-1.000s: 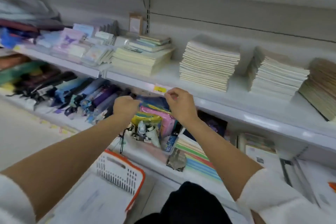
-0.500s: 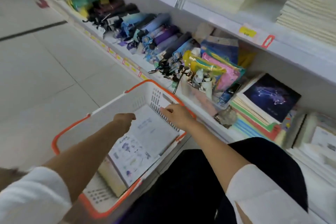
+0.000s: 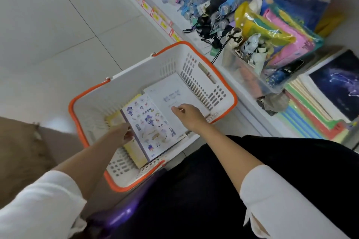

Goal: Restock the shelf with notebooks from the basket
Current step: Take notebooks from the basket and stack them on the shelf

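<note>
Left hand point(image 3: 124, 134) is at the left edge of the illustrated notebook point(image 3: 150, 128), fingertips apparently tucked under it. We can't tell if that's a firm pinch. Right hand point(image 3: 189, 115) hovers loosely curled and holding nothing, just above the white notebook point(image 3: 174, 93). Both notebooks lie flat in the basket point(image 3: 136, 75), and a yellow notebook point(image 3: 136, 154) lies under the illustrated one. We'd take the top one by both long edges and keep it level. Clear the orange rim, then square it onto the notebook stack point(image 3: 303, 114) on the shelf point(image 3: 245, 101), far right.
</note>
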A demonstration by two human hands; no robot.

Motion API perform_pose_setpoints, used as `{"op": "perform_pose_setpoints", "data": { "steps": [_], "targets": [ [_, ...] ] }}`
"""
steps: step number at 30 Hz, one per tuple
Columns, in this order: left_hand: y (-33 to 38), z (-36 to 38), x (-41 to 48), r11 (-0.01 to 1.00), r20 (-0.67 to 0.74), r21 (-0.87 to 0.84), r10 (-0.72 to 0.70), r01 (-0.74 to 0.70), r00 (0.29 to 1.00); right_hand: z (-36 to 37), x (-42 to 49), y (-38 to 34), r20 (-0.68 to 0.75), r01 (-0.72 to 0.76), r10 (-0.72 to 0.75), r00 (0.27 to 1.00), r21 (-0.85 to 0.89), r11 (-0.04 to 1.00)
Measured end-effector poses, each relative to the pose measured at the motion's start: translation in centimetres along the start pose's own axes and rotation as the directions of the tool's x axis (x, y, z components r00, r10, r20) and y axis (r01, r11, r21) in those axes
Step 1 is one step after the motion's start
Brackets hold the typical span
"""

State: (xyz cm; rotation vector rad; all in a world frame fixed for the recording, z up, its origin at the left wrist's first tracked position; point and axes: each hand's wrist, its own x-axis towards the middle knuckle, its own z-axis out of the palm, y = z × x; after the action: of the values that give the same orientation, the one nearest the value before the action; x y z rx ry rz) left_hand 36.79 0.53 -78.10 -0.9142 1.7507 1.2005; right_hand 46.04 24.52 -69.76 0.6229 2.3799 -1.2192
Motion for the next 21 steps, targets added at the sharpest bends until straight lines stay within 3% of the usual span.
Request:
{"op": "perform_pose_setpoints", "data": {
  "steps": [7, 13, 21],
  "targets": [
    [-0.5, 2.2, 1.4, 0.996, 0.026, 0.073, -0.061, 0.059, 0.998, 2.4, 3.0, 1.3, 0.074, -0.054, 0.057, 0.996, -0.036, 0.998],
    [-1.6, 2.9, 2.3, 0.993, 0.060, 0.024, -0.113, 0.112, 0.992, 2.4, 3.9, 2.9, 0.061, -0.121, 0.125, 0.990, -0.067, 0.990],
    [-1.7, 4.0, 3.2, 0.992, -0.069, -0.028, -0.125, 0.123, 0.990, 1.7, 4.4, 3.8, 0.078, -0.089, 0.109, 0.991, -0.228, 0.970]
  ]
}}
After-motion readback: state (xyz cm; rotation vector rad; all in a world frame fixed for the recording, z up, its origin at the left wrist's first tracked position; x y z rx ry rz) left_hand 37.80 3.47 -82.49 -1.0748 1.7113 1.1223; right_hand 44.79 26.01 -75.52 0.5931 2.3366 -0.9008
